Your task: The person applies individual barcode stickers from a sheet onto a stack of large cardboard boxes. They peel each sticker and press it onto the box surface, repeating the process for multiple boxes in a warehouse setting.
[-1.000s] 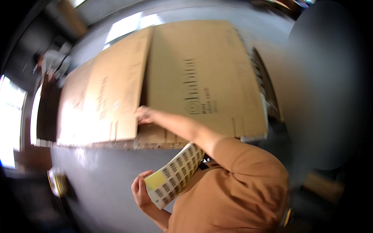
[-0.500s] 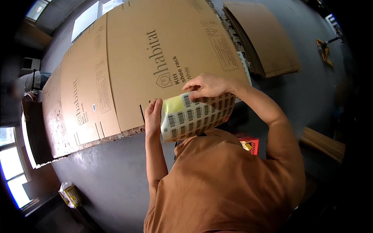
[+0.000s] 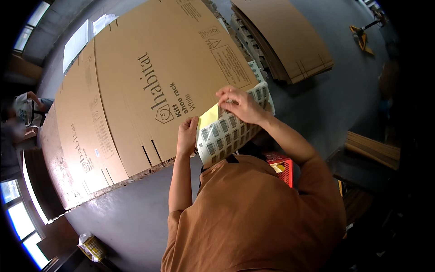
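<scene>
A sheet of white barcode labels [image 3: 227, 132] is bowed in front of my chest, at the near edge of a flat brown carton [image 3: 129, 50]. My left hand [image 3: 186, 132] pinches the sheet's left edge, thumb on top. A bare yellow backing patch [image 3: 208, 117] shows at the upper left of the sheet, beside that thumb. At the patch's right side, my right hand [image 3: 244, 107] has its thumb and forefinger closed on the edge of a barcode label, mostly hidden by the fingers. The rest of that hand lies over the sheet.
A second printed carton [image 3: 84, 136] lies flat to the left on the same stack. Another cardboard stack [image 3: 290, 41] stands at the far right. A red crate [image 3: 285, 170] is beside me on the right. At the far left, another person [image 3: 28, 109] is partly visible.
My view has shifted, so the cartons appear further left. The right hand's fingers have lifted off the sheet's face to the yellow patch's right edge. The left hand keeps its hold.
</scene>
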Motion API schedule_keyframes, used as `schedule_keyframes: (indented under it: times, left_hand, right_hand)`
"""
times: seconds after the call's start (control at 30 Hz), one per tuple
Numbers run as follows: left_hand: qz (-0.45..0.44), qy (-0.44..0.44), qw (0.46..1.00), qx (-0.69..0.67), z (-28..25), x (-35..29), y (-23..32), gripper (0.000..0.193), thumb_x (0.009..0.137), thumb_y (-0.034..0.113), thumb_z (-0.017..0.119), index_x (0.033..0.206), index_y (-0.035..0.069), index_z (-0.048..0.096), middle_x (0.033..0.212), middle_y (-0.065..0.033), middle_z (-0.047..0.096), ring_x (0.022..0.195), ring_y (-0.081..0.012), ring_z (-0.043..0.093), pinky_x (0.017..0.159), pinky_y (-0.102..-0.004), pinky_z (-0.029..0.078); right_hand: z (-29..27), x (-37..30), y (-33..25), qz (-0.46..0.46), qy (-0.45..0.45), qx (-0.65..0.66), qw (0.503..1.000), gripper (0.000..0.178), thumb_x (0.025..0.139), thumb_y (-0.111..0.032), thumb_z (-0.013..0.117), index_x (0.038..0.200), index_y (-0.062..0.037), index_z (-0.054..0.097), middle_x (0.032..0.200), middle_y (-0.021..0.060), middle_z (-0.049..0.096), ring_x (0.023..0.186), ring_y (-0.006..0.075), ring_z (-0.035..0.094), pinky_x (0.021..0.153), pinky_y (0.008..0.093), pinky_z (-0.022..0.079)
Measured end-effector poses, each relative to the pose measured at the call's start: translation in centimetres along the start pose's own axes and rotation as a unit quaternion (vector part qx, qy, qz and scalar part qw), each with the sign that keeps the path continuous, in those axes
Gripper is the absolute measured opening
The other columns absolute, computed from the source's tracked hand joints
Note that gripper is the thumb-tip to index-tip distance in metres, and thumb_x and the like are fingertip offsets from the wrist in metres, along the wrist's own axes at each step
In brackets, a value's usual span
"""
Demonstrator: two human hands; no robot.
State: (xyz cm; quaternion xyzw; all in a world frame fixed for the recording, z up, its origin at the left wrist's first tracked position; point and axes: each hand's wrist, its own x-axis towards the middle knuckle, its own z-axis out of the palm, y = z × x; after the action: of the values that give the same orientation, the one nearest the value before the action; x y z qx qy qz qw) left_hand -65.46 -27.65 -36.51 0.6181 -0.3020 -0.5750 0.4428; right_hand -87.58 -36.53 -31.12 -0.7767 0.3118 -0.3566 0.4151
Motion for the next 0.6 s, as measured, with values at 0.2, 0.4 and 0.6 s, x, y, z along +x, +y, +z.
schedule_keyframes:
  times: [0.2, 0.4, 0.6]
  left_hand:
    - [0.165, -0.032, 0.918, 0.358, 2.8, 3.8, -3.5, 0.023, 0.092, 0.020, 0.057, 0.085, -0.002, 0.064, 0.075, -0.0116, 0.064, 0.068, -0.0296, 0.060, 0.063, -0.0367, 0.047]
    - [0.315, -0.043, 0.851, 0.418, 6.7, 6.8, -3.4, 0.019, 0.088, 0.016, 0.061, 0.093, -0.001, 0.064, 0.128, -0.0112, 0.054, 0.117, -0.0298, 0.051, 0.093, -0.0421, 0.042]
    - [0.339, -0.045, 0.800, 0.493, 7.3, 8.8, -3.2, 0.019, 0.089, 0.015, 0.059, 0.093, -0.002, 0.066, 0.138, -0.0153, 0.048, 0.133, -0.0289, 0.038, 0.106, -0.0456, 0.032]
  right_hand:
    - [-2.8, 6.4, 13.3, 0.165, -0.022, 0.020, 0.986, 0.020, 0.090, -0.021, 0.060, 0.094, -0.0022, 0.066, 0.114, 0.0119, 0.056, 0.106, 0.0244, 0.056, 0.094, 0.0343, 0.044]
    - [1.4, 8.2, 17.7, 0.159, -0.121, -0.175, 0.964, 0.017, 0.087, -0.020, 0.062, 0.091, -0.0054, 0.069, 0.112, 0.0107, 0.055, 0.114, 0.0273, 0.048, 0.100, 0.0376, 0.038]
    - [2.0, 8.4, 18.6, 0.160, -0.116, -0.181, 0.963, 0.015, 0.084, -0.021, 0.062, 0.089, -0.0104, 0.071, 0.112, 0.0092, 0.055, 0.112, 0.0294, 0.048, 0.098, 0.0413, 0.037]
